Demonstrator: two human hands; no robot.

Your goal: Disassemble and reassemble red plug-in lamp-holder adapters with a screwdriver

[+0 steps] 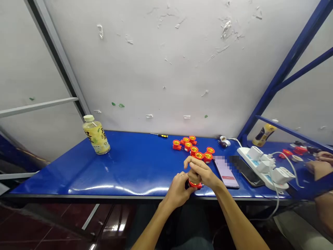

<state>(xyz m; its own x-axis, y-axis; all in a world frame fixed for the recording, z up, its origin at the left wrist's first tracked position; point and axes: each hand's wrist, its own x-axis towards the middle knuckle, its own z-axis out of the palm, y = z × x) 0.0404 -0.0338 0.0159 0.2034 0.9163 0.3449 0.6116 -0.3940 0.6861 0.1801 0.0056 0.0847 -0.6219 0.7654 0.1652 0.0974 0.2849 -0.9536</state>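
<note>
My left hand (179,189) is closed around a red lamp socket (198,186) at the table's front edge. Right above that socket, my right hand (201,171) is curled with its fingers pressed together over the opening; whatever it may pinch is hidden. Just beyond my hands, several more red lamp sockets with gold threaded insides, among them a socket (176,144) at the left of the group, stand on the blue table (130,166). Some have plug pins showing at the side.
A yellow-labelled bottle (96,135) stands at left, a small screwdriver (162,135) by the wall. To the right lie a lit phone (225,172), a dark phone (247,171) and a white power strip (270,178) with chargers. Beyond the blue post (278,76), another person's hand (322,165) shows.
</note>
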